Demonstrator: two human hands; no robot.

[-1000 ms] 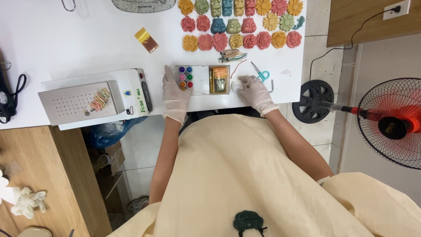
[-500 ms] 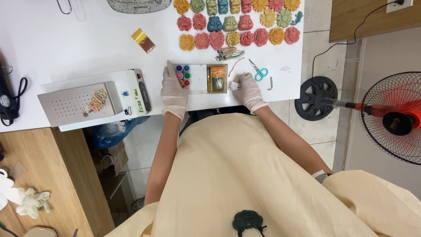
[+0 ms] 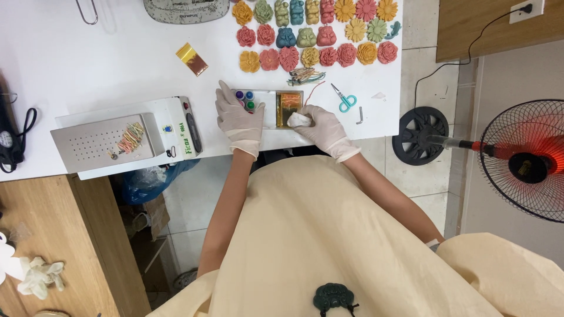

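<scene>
Both of my hands wear white gloves at the near edge of a white table point(image 3: 88, 64). My left hand point(image 3: 239, 119) lies flat on the left part of a small white tray point(image 3: 267, 94), next to several little paint pots point(image 3: 245, 98) in purple, blue, green and red. An orange-gold rectangular piece point(image 3: 289, 105) sits on the tray's right part. My right hand point(image 3: 322, 127) holds a small white wad point(image 3: 298, 120) pressed against the lower edge of that piece.
Rows of coloured flower- and bear-shaped pieces point(image 3: 317, 35) lie at the table's far side. Teal scissors point(image 3: 345, 101), a gold foil piece point(image 3: 192, 59) and a bundle of threads point(image 3: 304, 76) are nearby. A white machine point(image 3: 126, 138) stands left. A floor fan point(image 3: 523, 158) is at right.
My right hand has moved left from beside the tray onto the orange-gold piece, now with the white wad in it. My left hand stays on the tray.
</scene>
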